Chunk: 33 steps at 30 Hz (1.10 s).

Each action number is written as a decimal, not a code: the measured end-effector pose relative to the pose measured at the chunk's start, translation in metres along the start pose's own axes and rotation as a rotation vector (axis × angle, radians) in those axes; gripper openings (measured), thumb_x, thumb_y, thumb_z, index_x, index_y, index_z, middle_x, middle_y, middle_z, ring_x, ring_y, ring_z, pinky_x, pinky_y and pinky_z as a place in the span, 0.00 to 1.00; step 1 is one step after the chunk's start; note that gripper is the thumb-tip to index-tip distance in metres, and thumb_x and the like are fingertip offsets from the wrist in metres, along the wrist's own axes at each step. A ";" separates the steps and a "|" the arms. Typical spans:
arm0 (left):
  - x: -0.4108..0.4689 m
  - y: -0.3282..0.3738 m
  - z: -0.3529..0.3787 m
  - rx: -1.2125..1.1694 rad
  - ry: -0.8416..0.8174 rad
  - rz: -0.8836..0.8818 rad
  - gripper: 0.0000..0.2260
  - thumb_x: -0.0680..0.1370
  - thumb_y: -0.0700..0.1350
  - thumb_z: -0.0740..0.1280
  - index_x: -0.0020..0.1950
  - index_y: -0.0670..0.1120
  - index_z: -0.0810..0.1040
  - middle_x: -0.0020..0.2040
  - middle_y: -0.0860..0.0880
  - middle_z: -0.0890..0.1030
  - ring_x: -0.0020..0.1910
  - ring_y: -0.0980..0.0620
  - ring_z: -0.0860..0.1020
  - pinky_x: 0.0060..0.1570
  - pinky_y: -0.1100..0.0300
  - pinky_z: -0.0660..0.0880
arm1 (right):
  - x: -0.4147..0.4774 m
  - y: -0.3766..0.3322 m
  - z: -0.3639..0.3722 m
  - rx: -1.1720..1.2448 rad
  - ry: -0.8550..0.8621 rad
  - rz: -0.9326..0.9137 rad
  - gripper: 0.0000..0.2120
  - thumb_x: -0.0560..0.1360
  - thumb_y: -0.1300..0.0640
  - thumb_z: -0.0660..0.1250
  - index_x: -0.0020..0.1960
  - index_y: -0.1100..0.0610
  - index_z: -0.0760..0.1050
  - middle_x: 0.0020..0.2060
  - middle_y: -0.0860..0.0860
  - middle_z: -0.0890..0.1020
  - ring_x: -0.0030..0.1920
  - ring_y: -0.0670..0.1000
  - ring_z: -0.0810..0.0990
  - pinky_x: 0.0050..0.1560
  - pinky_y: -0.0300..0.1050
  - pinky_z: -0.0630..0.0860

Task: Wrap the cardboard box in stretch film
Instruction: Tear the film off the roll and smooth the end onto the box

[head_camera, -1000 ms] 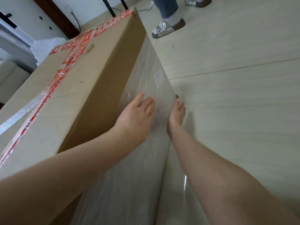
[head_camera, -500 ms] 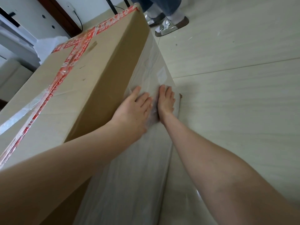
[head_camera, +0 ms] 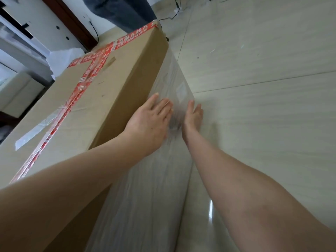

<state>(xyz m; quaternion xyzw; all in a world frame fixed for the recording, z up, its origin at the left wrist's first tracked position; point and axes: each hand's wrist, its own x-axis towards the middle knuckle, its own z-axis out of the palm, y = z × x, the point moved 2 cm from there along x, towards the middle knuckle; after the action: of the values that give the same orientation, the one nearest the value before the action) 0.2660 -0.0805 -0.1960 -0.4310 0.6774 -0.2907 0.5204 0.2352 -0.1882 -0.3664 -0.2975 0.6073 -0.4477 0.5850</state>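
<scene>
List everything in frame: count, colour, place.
cardboard box: 1, brown, on the floor, left half of view
stretch film: 1 sheet, clear, over the box's right side face
printed tape: crossing strips, red, on the box top
clear tape: 1 strip, clear, box top, near left
label: 1, white, under the film, far end
floor: pale tiles, right half
cables: 2, black, top centre and by the wall
door trim: 1, dark brown, top left
crumpled sheet: 1, white, behind the box
another person's legs: dark jeans, past the far end
left hand: flat on the film
right hand: fingers straight, at the film's right edge
</scene>
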 end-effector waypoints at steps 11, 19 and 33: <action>-0.016 0.018 0.013 0.025 -0.132 0.015 0.39 0.79 0.65 0.44 0.76 0.36 0.37 0.77 0.40 0.39 0.76 0.43 0.37 0.73 0.42 0.35 | -0.090 0.022 0.023 -0.063 -0.167 -0.143 0.28 0.82 0.44 0.49 0.78 0.52 0.48 0.78 0.53 0.49 0.77 0.52 0.46 0.75 0.55 0.45; -0.001 -0.001 0.009 0.045 -0.127 -0.036 0.37 0.80 0.64 0.42 0.76 0.38 0.38 0.77 0.40 0.39 0.77 0.43 0.38 0.74 0.45 0.37 | -0.046 -0.001 0.027 -0.071 -0.175 -0.051 0.31 0.80 0.37 0.46 0.78 0.50 0.47 0.78 0.53 0.49 0.77 0.56 0.47 0.74 0.61 0.45; 0.002 -0.012 -0.002 -0.043 0.064 -0.094 0.31 0.82 0.57 0.42 0.77 0.38 0.40 0.78 0.40 0.40 0.77 0.43 0.38 0.73 0.44 0.36 | -0.005 -0.015 0.007 0.074 0.033 0.050 0.28 0.82 0.43 0.47 0.77 0.56 0.54 0.75 0.59 0.59 0.76 0.56 0.56 0.73 0.53 0.53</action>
<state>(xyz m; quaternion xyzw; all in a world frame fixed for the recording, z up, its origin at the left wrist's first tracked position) 0.2673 -0.0875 -0.1866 -0.4640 0.6788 -0.3136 0.4749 0.2401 -0.1915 -0.3497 -0.2529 0.6073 -0.4599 0.5965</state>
